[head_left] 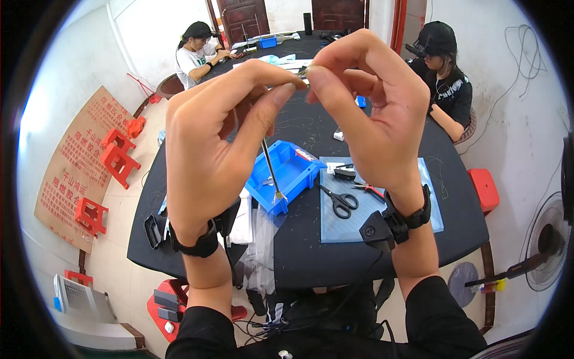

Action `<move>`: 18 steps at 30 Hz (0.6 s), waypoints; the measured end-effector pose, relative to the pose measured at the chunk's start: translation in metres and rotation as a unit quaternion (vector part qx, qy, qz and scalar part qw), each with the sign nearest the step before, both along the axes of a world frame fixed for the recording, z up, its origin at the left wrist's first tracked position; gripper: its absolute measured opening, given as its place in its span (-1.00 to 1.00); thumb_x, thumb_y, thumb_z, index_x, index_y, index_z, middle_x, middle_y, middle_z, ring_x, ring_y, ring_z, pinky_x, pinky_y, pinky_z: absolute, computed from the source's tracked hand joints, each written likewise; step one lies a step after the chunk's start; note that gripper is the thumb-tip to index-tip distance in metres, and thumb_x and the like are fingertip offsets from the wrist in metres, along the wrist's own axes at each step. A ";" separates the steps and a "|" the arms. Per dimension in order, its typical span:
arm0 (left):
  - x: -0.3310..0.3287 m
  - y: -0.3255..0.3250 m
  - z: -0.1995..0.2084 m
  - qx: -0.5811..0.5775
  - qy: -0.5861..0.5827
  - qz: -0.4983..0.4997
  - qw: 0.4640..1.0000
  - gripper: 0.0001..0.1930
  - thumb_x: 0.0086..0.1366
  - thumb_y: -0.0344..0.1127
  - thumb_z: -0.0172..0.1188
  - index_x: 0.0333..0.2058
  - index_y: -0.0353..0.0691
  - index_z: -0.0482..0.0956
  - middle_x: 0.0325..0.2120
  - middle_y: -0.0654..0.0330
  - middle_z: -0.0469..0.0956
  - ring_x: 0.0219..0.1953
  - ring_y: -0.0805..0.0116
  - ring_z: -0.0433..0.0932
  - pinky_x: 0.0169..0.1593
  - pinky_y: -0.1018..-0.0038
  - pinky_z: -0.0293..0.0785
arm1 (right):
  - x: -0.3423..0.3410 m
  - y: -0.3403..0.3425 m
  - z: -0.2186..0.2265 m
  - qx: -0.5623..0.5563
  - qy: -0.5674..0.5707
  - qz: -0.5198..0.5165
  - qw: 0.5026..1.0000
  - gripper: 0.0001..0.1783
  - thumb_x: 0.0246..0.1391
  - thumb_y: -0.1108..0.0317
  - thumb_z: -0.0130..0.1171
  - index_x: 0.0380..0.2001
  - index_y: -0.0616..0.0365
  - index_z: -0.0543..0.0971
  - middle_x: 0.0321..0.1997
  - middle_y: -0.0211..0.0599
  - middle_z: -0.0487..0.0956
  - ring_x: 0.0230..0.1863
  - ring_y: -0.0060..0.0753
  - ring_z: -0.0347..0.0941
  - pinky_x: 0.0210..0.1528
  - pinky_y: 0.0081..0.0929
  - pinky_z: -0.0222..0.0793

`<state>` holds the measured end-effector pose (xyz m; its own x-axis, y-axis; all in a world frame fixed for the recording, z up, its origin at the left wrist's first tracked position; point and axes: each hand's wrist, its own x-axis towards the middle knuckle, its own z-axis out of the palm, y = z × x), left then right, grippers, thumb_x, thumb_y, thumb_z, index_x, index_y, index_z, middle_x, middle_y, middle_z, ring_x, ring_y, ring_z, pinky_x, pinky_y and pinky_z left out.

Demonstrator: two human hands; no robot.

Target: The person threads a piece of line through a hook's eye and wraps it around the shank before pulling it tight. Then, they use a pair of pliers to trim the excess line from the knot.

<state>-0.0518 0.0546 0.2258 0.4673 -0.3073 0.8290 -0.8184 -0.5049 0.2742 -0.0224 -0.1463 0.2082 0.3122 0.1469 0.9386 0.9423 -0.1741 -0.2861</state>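
Note:
Raised over the table, my left hand (209, 137) and my right hand (382, 102) meet with their fingertips nearly touching. Each pinches thumb against forefinger on a small bundle of thin strands (302, 72), too fine to make out clearly. A slim metal rod (270, 164) with a brass-coloured lower end shows below my left hand, in front of the blue tray (257, 191); whether the hand holds it cannot be told. Black-handled scissors (343, 204) and red-handled pliers (373, 190) lie below my right hand on a light blue mat (335, 230).
Clear plastic bags (260, 245) hang at the black table's (323, 263) near edge. A black open case (152, 232) lies at its left. Two people in black caps (197, 30) (439, 39) sit farther along. A fan (547, 239) stands at right, red stools (119, 164) at left.

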 end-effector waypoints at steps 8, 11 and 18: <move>-0.001 0.001 -0.003 -0.013 0.031 -0.003 0.999 -0.89 0.42 -0.43 0.23 -0.17 -0.32 0.69 -0.62 0.39 0.43 -0.58 0.69 0.27 -0.49 0.60 0.03 | 0.001 0.004 -0.002 0.030 0.100 0.096 0.990 -0.89 0.29 0.45 0.28 -0.22 0.29 0.62 -0.46 -0.45 0.58 -0.58 -0.80 0.35 -0.51 -0.76 0.28; 0.000 0.001 -0.004 -0.005 0.027 -0.004 1.000 -0.88 0.42 -0.39 0.21 -0.21 -0.33 0.65 -0.61 0.38 0.44 -0.55 0.69 0.28 -0.46 0.61 0.07 | -0.001 0.006 -0.003 0.037 0.125 0.117 0.985 -0.88 0.29 0.42 0.27 -0.24 0.28 0.61 -0.57 -0.48 0.54 -0.68 -0.84 0.26 -0.62 -0.76 0.11; 0.002 -0.004 -0.005 0.007 0.029 0.001 1.000 -0.84 0.44 -0.34 0.17 -0.23 -0.34 0.62 -0.58 0.34 0.51 -0.51 0.69 0.28 -0.42 0.61 0.10 | -0.005 -0.002 0.004 0.048 0.132 0.018 0.990 -0.80 0.24 0.35 0.21 -0.38 0.30 0.60 -0.60 -0.39 0.58 -0.53 -0.73 0.49 -0.47 -0.67 0.31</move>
